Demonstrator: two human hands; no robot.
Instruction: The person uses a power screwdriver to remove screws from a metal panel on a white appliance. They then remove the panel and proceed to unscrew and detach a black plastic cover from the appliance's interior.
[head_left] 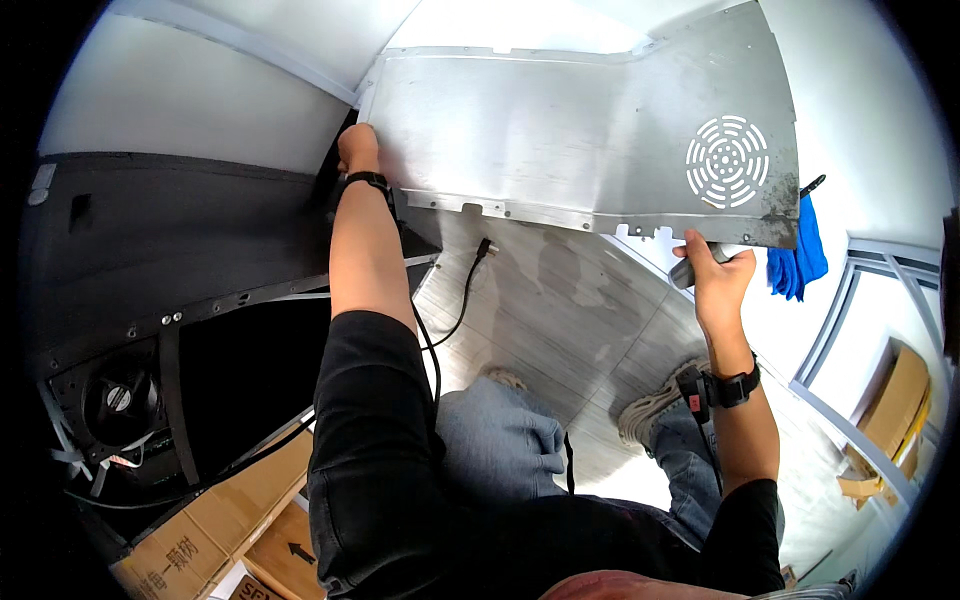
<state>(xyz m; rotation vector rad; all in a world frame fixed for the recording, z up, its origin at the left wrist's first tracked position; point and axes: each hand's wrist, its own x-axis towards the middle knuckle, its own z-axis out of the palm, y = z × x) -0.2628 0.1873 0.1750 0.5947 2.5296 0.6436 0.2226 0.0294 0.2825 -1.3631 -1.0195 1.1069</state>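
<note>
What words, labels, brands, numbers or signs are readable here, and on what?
Flat cardboard: large dark characters, wording not copied.
Brown box: dark arrow.
Bottom-edge carton: dark letters, cut off, not copied.
Fan label: too small to read.
Black wrist device: red label, too small.
Held metal panel: none visible.

A panel (520,130) spans the space ahead, with the left grip (358,148) at its left edge and the right grip (720,280) at its lower right edge. A vent (727,162) lies in the panel's right part. On the left is a cabinet (190,230), a fan (120,400) in its near end; cardboard (225,520) lies just before it. The right shoe (648,412) rests on the floor (570,320). Gloves (800,250) hang right of the panel; at far right, a carton (893,405) stands behind a frame (850,435).
</note>
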